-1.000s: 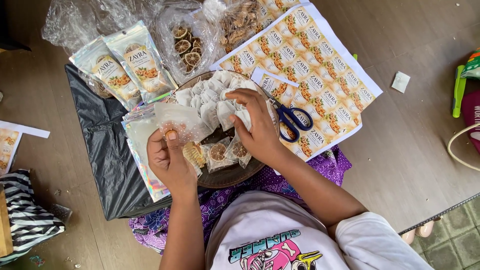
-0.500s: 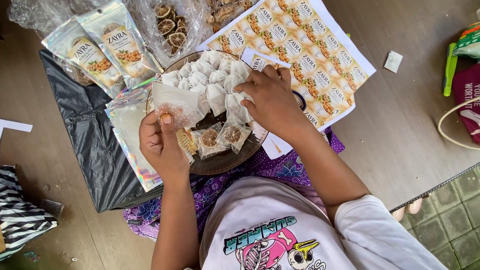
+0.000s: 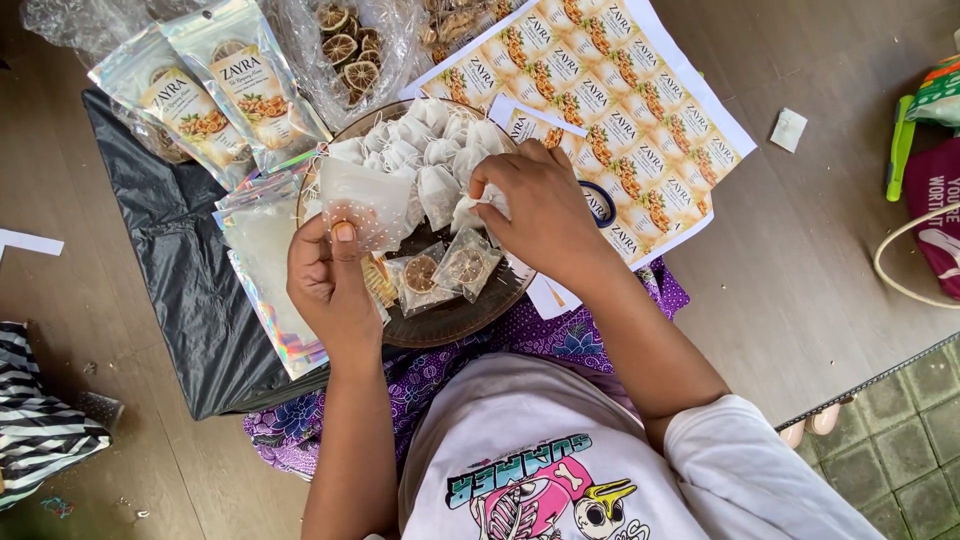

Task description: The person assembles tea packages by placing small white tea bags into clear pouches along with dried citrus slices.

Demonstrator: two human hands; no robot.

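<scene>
Filter bag (image 3: 365,205), white and semi-sheer, is held up in the left hand (image 3: 330,285): thumb pressed on its lower front, fingers curled behind. It sits just above that hand, over the left rim of the round tray (image 3: 450,325).

A second small white sachet (image 3: 478,208) is pinched in the right hand (image 3: 545,215), fingers closed on it at the near edge of the sachet pile (image 3: 425,150). That pile lies between and just beyond both hands, on the tray's far half.

Two clear packets with a dried citrus slice (image 3: 445,270) lie on the tray just below and between the hands, not touched.

Off to the left hand's outer side: stack of holographic pouches (image 3: 265,265) on a black plastic sheet (image 3: 180,270). Beyond that hand: two printed stand-up pouches (image 3: 215,100) and a clear bag of dried slices (image 3: 350,50). Beyond the right hand: sheet of printed labels (image 3: 620,90); blue scissor handle (image 3: 600,200) mostly hidden behind that hand.

Judgement on handling: bag material looks thin and limp, so a light edge grip is advised, not a squeeze on the body. The held bag should be kept over the tray so anything dropped is caught. One sachet at a time should be separated; strings look tangle-prone.
</scene>
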